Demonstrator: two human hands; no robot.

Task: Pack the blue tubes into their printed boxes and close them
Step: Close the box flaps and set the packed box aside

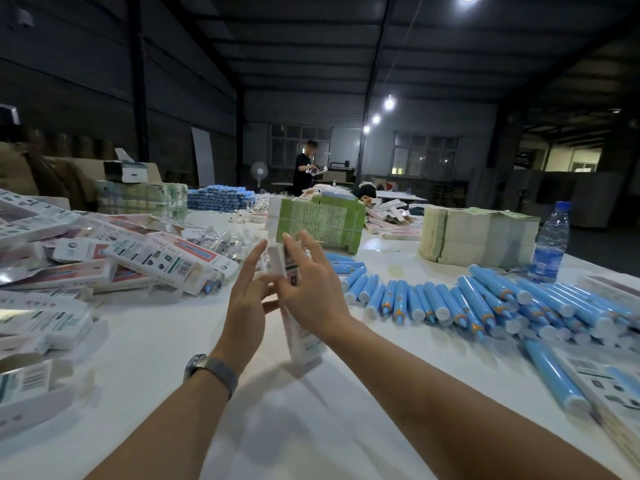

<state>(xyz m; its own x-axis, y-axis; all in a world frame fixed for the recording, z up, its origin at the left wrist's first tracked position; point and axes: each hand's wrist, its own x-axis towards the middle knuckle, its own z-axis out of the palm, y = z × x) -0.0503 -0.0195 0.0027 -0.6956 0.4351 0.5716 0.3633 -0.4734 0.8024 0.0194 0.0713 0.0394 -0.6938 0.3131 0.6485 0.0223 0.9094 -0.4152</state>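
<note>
While both hands stand a long white printed cardboard box (298, 306) upright on the white table (166, 341), the right hand (311, 285) pinches it and the left hand (247, 299) lies straight-fingered beside its top. Closing seems underway; next, tuck the flap. Glossy blue plastic tubes (460, 303) lie right of the box.

Your right hand (313, 292) covered the middle of the printed box (298, 327), whose lower end was blurred, so you could not tell whether it was closed. Box text was unreadable. The frame's right edge cut off the blue tubes (485, 303).
</note>
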